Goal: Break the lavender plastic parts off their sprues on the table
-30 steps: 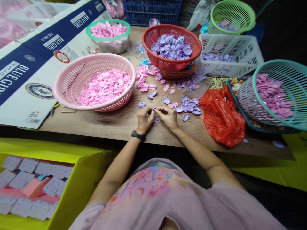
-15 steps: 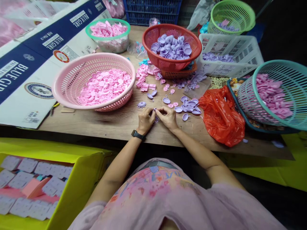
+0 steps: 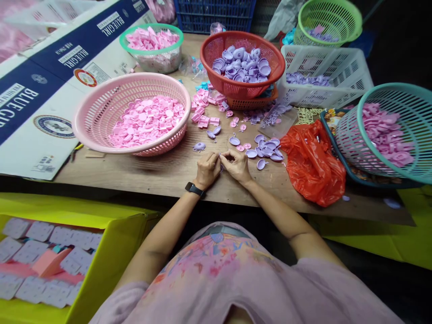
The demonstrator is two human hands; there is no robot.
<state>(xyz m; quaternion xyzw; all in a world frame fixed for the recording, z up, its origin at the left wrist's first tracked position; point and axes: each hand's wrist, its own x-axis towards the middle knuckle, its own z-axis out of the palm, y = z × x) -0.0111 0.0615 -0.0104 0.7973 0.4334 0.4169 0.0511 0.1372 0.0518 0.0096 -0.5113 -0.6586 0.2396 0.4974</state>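
Over the table's front edge my left hand [image 3: 207,171] and my right hand [image 3: 237,167] meet, fingertips pinched together. A small purple plastic piece [image 3: 220,155] shows between them, mostly hidden by the fingers. Just right of my right hand lies a loose pile of purple oval plastic shells [image 3: 268,147], some nested together. A single purple shell [image 3: 234,141] and small pink round pieces [image 3: 243,147] lie beyond my fingertips. Another purple piece [image 3: 199,147] rests on the wood past my left hand.
A pink basket [image 3: 83,130] of pink parts stands left. Behind are a red basket [image 3: 205,67] of purple shells and a green-rimmed basket [image 3: 126,46]. To the right are a red plastic bag [image 3: 312,166], a teal basket [image 3: 362,130] and a white crate [image 3: 337,96]. A printed carton [image 3: 20,144] covers the far left.
My left hand has turned slightly, and its fingers have curled closer against my right fingertips. My right hand stays nearly in place. The view has shifted very slightly.
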